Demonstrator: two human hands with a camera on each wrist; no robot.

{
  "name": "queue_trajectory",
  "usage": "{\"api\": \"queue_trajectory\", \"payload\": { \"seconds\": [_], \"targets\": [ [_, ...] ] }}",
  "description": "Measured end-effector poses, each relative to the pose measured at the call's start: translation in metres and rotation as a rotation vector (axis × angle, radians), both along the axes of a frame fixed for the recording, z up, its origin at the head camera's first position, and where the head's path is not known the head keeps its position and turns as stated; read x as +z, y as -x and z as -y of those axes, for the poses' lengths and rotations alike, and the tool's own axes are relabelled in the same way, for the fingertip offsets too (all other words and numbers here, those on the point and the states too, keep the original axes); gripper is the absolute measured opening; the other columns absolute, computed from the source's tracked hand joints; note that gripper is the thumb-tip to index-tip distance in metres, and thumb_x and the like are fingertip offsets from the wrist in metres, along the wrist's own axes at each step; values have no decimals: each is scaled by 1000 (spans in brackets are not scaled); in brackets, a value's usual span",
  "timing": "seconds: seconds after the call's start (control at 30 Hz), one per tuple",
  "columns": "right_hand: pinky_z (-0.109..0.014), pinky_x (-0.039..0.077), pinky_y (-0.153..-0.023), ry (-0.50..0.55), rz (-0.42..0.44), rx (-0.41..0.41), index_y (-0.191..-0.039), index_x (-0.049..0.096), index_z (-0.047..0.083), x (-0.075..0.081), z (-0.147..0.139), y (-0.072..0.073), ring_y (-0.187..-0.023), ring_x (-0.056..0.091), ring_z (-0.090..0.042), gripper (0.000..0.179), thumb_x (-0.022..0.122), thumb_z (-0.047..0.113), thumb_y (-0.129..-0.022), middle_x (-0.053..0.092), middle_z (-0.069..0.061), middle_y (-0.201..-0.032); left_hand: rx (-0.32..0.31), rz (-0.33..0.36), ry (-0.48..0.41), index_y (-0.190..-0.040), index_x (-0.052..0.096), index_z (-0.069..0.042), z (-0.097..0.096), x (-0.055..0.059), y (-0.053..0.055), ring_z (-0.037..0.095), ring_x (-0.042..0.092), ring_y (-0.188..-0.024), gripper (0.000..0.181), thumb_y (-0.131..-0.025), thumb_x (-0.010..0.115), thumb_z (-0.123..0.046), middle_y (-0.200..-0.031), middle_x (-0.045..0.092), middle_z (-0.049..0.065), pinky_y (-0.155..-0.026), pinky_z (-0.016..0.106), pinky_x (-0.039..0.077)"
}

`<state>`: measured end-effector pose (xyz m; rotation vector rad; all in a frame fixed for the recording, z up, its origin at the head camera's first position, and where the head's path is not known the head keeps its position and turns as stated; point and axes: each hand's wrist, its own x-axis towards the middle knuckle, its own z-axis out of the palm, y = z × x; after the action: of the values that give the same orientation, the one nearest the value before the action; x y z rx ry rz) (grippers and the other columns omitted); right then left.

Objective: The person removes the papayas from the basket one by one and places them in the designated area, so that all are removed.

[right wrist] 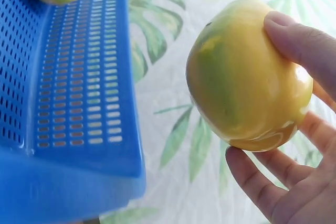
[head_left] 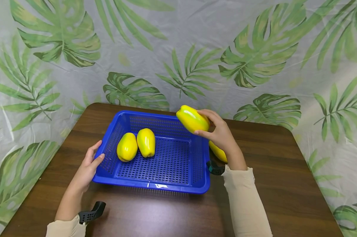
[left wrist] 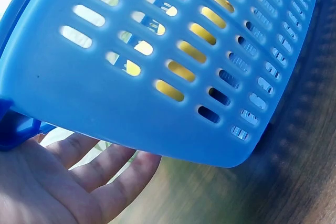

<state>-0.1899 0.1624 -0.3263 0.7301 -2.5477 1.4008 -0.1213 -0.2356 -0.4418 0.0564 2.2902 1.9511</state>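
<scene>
A blue perforated plastic basket stands on the table. My left hand grips its left rim, thumb on top; in the left wrist view its fingers reach along the outside of the wall. Two glossy yellow-green fruits, one on the left and one beside it, sit in the basket's left half. Over the back right corner, my right hand holds a similar fruit sideways. The right wrist view shows thumb and fingertips spread around this fruit.
Another yellow fruit lies on the table just right of the basket, partly hidden by the right forearm. The brown wooden table ends at a leaf-patterned cloth behind. Each wrist wears a black camera mount, such as the left one.
</scene>
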Motion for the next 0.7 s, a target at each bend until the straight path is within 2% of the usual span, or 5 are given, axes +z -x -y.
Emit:
{"api": "queue_trajectory", "payload": {
  "seconds": [0.2, 0.37, 0.7],
  "targets": [
    [-39, 40, -82, -12, -25, -55, -128, 49, 11, -22, -23, 8, -111, 43, -23, 58, 73, 12, -75, 41, -6, -132, -3, -2, -4, -144, 2, -13, 0, -1, 1, 13, 50, -96, 58, -98, 34, -29, -135, 21, 23, -73, 26, 46],
    [-36, 41, -80, -15, -67, -98, -128, 50, 12, -34, -39, 9, -110, 43, -23, 60, 74, 12, -74, 43, -4, -130, -2, 8, 2, -144, 1, -14, 1, -1, 1, 15, 49, -97, 59, -98, 34, -30, -136, 20, 23, -74, 26, 46],
    [-28, 38, -78, -7, -75, -188, -125, 49, -1, -23, -48, -19, -108, 43, -27, 56, 72, 1, -74, 46, -14, -125, 6, 11, 12, -145, 2, -14, 1, -1, 1, 16, 47, -99, 58, -98, 34, -30, -137, 20, 22, -75, 25, 45]
  ]
}}
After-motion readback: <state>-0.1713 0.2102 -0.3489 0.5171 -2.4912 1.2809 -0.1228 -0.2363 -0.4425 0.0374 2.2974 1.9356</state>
